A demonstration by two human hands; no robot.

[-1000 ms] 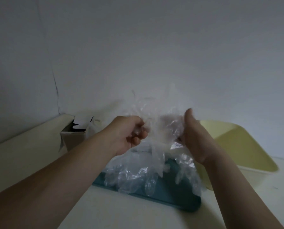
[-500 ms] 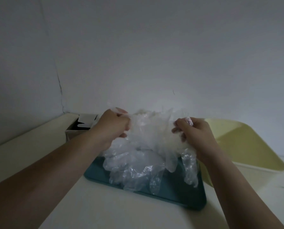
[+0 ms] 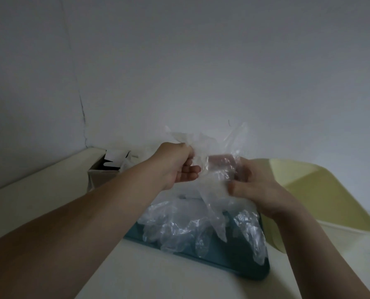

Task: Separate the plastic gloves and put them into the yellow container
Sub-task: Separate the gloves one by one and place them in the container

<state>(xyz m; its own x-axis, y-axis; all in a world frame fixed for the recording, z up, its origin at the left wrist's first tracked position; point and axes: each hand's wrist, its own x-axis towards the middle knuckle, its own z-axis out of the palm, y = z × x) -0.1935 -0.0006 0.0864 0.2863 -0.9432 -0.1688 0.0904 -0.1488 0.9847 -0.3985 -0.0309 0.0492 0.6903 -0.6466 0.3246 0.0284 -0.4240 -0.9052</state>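
In the head view you look down at a pale desk (image 3: 50, 201) that meets a gray wall (image 3: 201, 61). Just below both your hands sits a blue-green tray (image 3: 222, 266). A heap of clear plastic gloves (image 3: 179, 225) lies on the tray. The yellow container (image 3: 322, 190) is to the right of your right grip, just beside the tray. Your right arm hides the spot where they meet, so I cannot tell if they touch. An open cardboard box (image 3: 102, 175) stands to the left of your left grip, a bit farther back.

Your left grip (image 3: 177, 165) is closed tight on the top of the held glove (image 3: 214, 175), with the fingers curled round bunched plastic. Your right grip (image 3: 250, 184) pinches the same clump from the other side. Its thumb is on the near side, and its fingers sit behind the plastic and show through it. The held glove hangs between the two grips, above the heap, and its long end dangles down onto the heap. The grips are near each other but apart.
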